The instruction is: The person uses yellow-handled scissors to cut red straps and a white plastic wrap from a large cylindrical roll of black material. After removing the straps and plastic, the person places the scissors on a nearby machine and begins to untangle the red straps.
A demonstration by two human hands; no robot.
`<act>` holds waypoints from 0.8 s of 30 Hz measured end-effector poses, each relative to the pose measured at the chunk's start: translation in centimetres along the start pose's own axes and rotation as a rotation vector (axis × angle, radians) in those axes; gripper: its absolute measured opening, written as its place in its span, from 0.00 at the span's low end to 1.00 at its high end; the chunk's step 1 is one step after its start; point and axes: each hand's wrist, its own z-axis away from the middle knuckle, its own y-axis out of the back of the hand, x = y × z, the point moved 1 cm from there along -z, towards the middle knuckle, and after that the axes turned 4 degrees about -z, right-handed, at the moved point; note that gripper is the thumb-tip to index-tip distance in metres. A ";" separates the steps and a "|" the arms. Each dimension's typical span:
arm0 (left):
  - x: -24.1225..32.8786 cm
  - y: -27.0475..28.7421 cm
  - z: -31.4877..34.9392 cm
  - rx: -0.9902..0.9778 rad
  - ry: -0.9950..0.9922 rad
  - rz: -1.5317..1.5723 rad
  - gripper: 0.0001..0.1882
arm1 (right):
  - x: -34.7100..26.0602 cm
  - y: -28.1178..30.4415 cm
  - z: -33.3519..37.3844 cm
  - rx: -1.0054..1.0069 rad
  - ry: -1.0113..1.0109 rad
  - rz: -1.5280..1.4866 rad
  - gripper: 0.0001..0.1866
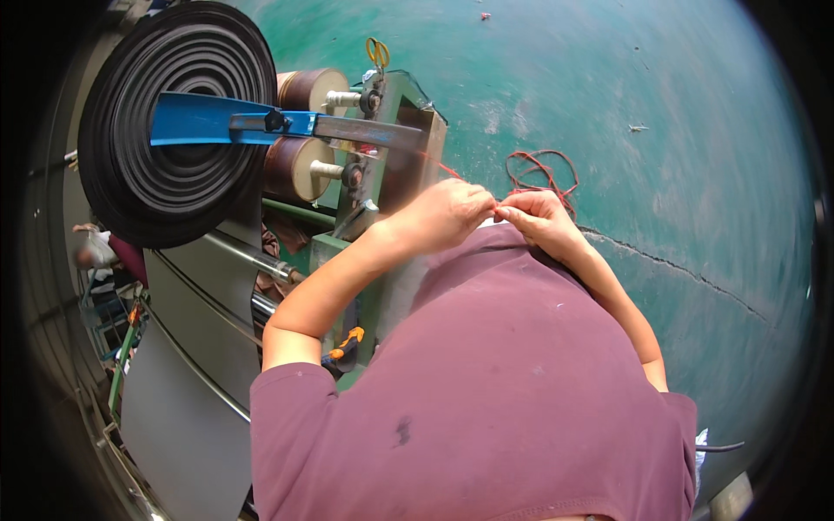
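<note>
- Nearest to me is my maroon shirt (486, 391), filling the lower middle of the head view, with both bare forearms reaching up and away from it.
- My left hand (447, 213) sits just above the shirt's edge, its fingers curled in and pinched narrow on a thin red string (447, 169) at the fingertips.
- My right hand (540, 217) is just beside it, the fingertips of the two hands touching or nearly so; its fingers are also pinched close together on the same string, at the point where the hands meet.
- From that pinch, the string runs up and left toward the green metal frame (408, 113) of the machine.
- Beyond my right hand, a loose tangle of red cord (543, 174) lies on the green floor (695, 130). I cannot tell whether it joins the piece I hold.
- An orange-handled tool (347, 343) rests low on the frame, near my left elbow.
- Further left, two brown rollers (300, 130) sit against the frame, with a blue bar (217, 120) crossing a big roll of black sheet (174, 122).
- Yellow-handled scissors (377, 52) perch on top of the frame.
- A crack (678, 269) runs across the floor to my right.
</note>
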 end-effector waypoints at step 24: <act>-3.1 -0.9 8.1 0.290 0.517 0.795 0.06 | 0.0 -0.2 0.0 -0.131 -0.231 -0.225 0.10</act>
